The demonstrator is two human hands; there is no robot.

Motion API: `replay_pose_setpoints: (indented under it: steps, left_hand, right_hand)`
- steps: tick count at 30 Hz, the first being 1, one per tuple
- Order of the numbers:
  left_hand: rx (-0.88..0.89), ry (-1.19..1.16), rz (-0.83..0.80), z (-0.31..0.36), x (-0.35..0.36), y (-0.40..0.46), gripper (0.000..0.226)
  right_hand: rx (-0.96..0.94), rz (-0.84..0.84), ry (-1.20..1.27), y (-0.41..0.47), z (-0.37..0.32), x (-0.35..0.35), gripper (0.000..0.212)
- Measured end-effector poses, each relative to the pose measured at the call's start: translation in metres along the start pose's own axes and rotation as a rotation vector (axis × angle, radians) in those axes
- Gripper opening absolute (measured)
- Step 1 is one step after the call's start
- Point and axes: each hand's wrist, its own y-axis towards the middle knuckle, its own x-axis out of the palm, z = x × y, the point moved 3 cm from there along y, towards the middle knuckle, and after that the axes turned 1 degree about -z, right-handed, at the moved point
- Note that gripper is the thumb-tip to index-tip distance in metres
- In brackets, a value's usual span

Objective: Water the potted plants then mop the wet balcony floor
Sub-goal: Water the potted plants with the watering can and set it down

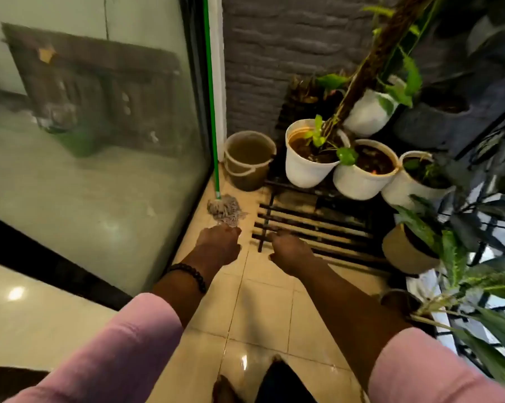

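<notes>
both hands (219, 242) (289, 250) loosely curled, empty, over glossy beige balcony tiles (262, 312) beside glass door (94, 141).

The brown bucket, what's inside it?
The bucket looks filled with murky water, with nothing floating on top. Whatever might lie beneath the water is hidden.

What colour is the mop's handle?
Green; the long mop handle leaning in the corner, head view.
</notes>
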Motion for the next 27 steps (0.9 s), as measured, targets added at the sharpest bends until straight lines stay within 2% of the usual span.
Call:
replay_pose_setpoints:
  steps: [2,7,13,21,24,27]
  left_hand:
    - [-0.008,0.059,-0.077,-0.012,-0.002,0.016,0.044]
    - [0.064,0.130,-0.151,-0.041,-0.016,0.078,0.042]
    - [0.092,0.116,-0.144,-0.074,-0.045,0.171,0.037]
    - [0.048,0.015,-0.104,-0.107,-0.064,0.266,0.039]
    - [0.116,0.004,-0.117,-0.109,-0.073,0.292,0.044]
    - [0.325,-0.061,0.012,-0.087,-0.092,0.320,0.040]
  right_hand:
    - [-0.050,0.014,-0.077,0.027,-0.004,-0.010,0.028]
    - [-0.124,0.031,-0.081,0.101,-0.010,-0.044,0.017]
    - [-0.084,0.086,0.058,0.203,0.010,-0.075,0.028]
    - [-0.091,-0.066,0.085,0.299,0.033,-0.092,0.025]
    - [-0.033,-0.110,0.170,0.311,0.040,-0.088,0.029]
    - [0.128,-0.126,0.278,0.307,0.053,-0.083,0.040]
